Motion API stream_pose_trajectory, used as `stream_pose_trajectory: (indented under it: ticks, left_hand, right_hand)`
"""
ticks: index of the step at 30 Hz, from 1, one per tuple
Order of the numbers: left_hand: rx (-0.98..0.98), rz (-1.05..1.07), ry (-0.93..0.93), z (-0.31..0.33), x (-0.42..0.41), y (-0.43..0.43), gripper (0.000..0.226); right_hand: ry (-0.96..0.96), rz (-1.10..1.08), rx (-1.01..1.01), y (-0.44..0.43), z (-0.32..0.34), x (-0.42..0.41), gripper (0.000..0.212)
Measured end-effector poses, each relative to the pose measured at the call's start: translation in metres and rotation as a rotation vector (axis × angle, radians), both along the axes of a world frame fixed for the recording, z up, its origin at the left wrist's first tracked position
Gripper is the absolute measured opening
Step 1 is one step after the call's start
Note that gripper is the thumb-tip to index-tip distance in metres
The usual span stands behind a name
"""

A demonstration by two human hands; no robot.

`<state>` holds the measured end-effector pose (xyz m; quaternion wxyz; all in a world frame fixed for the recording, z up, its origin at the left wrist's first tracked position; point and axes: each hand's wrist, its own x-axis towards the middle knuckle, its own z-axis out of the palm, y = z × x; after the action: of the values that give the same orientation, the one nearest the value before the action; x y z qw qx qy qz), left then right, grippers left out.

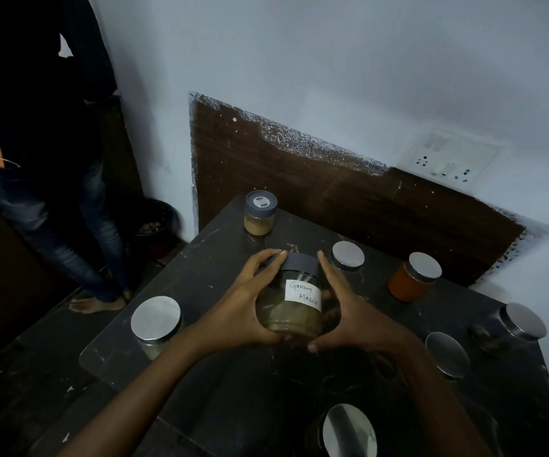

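Head view: the left hand curls its fingers round the jar, fingertips on the dark lid. The right hand lays nearly straight fingers along the other side, thumb hooked under the base. The jar sits tilted between both sets of fingers, over the desk.

The left hand wraps around the left side of a jar. The right hand cups its right side. The jar has a dark lid and a label that says Garam Masala. It leans over the dark tabletop. An orange jar stands far right.
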<state>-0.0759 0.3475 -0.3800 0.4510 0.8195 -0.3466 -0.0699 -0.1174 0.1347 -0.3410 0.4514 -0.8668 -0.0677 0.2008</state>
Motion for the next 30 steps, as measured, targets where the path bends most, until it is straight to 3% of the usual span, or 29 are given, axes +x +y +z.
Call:
stream_pose_trajectory:
  ticks: [7, 11, 18, 30]
  left_hand:
    - [0.062, -0.109, 0.115, 0.007, 0.005, -0.004, 0.129]
    - [0.122, -0.072, 0.025, 0.012, 0.012, -0.007, 0.123]
    - [0.044, -0.072, -0.08, 0.031, 0.023, -0.015, 0.124]
    - [-0.084, -0.156, -0.346, 0.143, 0.072, -0.033, 0.124]
  right_hand:
    - [-0.08, -0.041, -0.001, 0.0, -0.004, 0.002, 0.122]
    - [-0.122, -0.063, -0.014, 0.0, -0.001, 0.002, 0.122]
    - [-0.199, -0.052, -0.129, -0.009, 0.028, 0.005, 0.131]
    - [-0.655, -0.14, -0.28, -0.022, 0.134, 0.025, 0.125]
